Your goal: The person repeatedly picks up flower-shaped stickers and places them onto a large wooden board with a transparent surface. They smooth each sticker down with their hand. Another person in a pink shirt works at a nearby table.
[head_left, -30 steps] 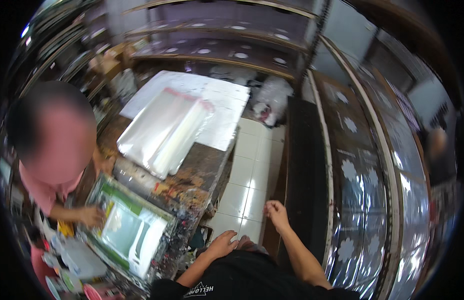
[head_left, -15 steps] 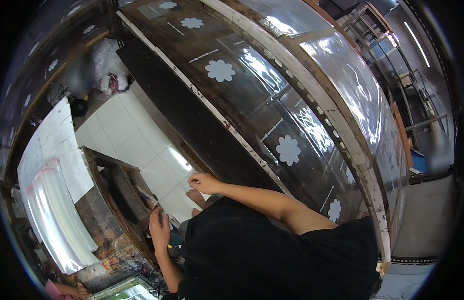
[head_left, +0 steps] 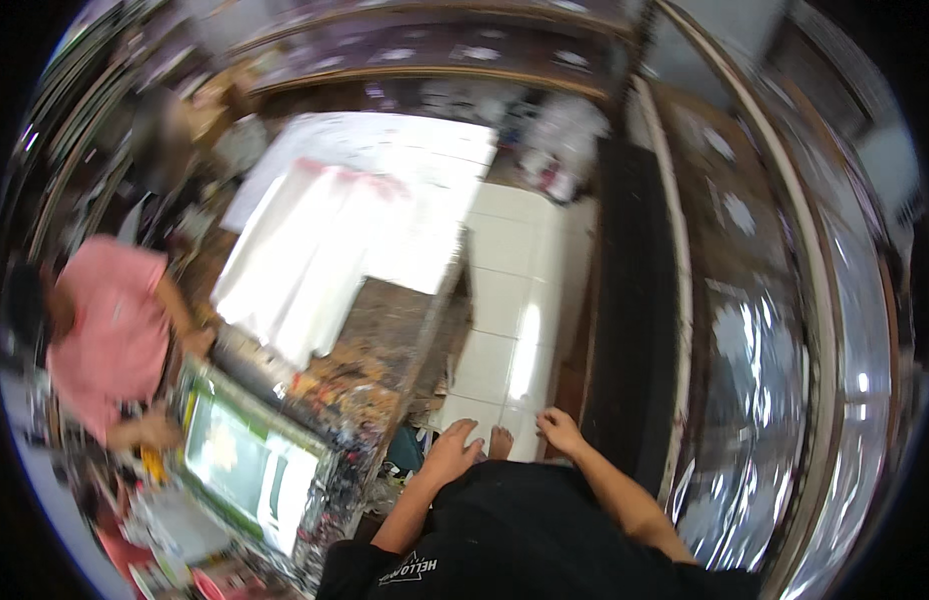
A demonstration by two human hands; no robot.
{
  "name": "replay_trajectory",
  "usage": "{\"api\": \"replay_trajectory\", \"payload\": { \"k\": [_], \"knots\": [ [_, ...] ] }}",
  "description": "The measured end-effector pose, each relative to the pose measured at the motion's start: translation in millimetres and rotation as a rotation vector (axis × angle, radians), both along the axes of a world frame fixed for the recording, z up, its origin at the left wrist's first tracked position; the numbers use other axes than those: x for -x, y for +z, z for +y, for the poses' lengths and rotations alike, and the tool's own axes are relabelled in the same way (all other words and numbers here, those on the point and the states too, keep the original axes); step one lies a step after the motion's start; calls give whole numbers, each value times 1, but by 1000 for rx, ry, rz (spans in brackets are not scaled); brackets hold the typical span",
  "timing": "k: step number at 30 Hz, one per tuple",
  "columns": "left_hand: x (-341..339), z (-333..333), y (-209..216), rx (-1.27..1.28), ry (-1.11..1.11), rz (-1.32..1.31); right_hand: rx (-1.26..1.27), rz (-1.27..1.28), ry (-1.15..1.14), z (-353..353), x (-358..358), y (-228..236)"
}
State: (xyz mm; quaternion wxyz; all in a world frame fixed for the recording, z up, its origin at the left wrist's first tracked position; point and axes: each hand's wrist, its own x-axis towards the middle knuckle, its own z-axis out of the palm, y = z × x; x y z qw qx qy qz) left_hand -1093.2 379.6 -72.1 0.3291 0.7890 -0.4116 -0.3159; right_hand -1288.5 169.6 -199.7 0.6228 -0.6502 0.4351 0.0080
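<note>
Near the right edge of the paint-stained worktable (head_left: 387, 325) is my left hand (head_left: 453, 452), its fingers apart and nothing seen in them. My right hand (head_left: 559, 430) hovers over the tiled floor beside a long black board (head_left: 635, 300); its fingers are loosely bent, with a gap between them and nothing visible inside. On the worktable lies a stack of glossy clear plastic sheets (head_left: 295, 260) on a large white sheet (head_left: 440, 150). A framed screen (head_left: 250, 455) with a green border sits at the table's near left end.
A co-worker in a pink shirt (head_left: 110, 320) stands at the left, hands near the framed screen. Racks (head_left: 745, 270) with glossy sheets and white flower shapes run along the right. Clear plastic bags (head_left: 565, 130) lie at the far end of the tiled aisle (head_left: 495, 300).
My view has swung left, bringing the worktable, framed screen and co-worker further in. My right hand has drawn back from over the aisle toward my body; its fingers look looser.
</note>
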Motion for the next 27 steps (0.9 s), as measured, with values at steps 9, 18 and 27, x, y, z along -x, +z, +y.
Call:
{"api": "replay_trajectory", "payload": {
  "k": [9, 18, 27],
  "knots": [
    [-14, 13, 22, 146, 358, -284, 8, 250, 103, -50, 54, -123],
    [-31, 19, 35, -9, 464, -586, -57, 365, 162, -62, 24, -96],
    [-42, 18, 22, -65, 373, -708, 66, 273, 279, -75, -2, -87]
  ]
}}
